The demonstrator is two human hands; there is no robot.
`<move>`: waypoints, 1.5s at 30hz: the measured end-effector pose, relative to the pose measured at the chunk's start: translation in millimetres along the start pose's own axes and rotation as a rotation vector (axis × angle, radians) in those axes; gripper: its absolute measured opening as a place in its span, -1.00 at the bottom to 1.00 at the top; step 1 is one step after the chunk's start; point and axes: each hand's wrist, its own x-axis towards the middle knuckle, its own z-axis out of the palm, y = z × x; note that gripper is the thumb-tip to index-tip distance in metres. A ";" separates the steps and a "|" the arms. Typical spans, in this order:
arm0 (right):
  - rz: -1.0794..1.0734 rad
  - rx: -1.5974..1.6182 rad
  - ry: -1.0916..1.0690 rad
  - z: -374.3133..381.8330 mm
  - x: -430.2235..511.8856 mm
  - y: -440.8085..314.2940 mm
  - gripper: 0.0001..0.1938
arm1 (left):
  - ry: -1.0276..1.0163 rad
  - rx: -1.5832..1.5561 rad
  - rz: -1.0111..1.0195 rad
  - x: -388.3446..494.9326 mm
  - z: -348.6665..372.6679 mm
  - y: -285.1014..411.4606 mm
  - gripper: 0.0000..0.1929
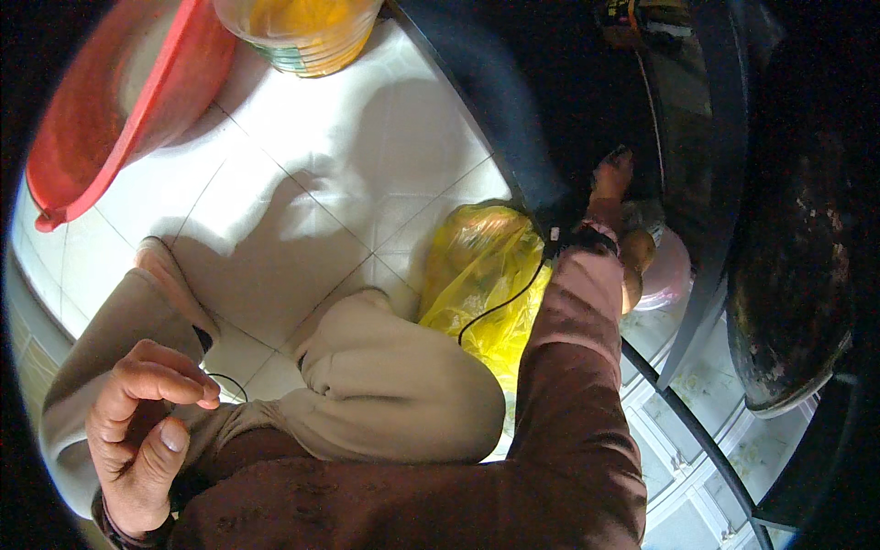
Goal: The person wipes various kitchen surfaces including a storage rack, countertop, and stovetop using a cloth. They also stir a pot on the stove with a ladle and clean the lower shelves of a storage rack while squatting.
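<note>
My left hand [141, 426] is raised over my left leg at the lower left, fingers curled and the thumb apart from them, with nothing held. My right arm stretches up to the right, and my right hand [612, 175] is in the dark beside a black surface; whether it holds anything cannot be made out. Under and left of the right forearm lies a yellow plastic bag [481, 275] with contents that are unclear. A thin black cable crosses the bag. Right of the right wrist are a brownish rounded thing [638, 251] and a pinkish plastic container or bag [670, 271], partly hidden.
A red plastic basin [155, 103] stands on the white tiled floor [316, 227] at the upper left. Beside it is a clear plastic tub [302, 41] with orange-yellow contents. A dark, worn rounded object [790, 289] and a black bar [694, 426] are at the right.
</note>
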 end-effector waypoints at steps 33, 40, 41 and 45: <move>-0.985 -0.263 0.083 152.2 -170.7 -283.5 -0.46 | -0.223 0.040 0.132 -9.6 -7.5 16.2 -0.72; -0.958 -0.286 -0.145 72.8 -191.8 -204.3 -0.55 | -0.329 0.045 0.153 4.2 13.3 24.4 -0.80; -0.892 -0.325 -0.161 56.8 -201.4 -183.5 -0.55 | -0.322 -0.004 0.137 5.3 16.1 25.8 -0.80; -0.658 -0.350 -0.215 -1.2 -226.3 -105.9 -0.54 | -0.388 -0.080 0.138 10.4 21.3 28.8 -0.80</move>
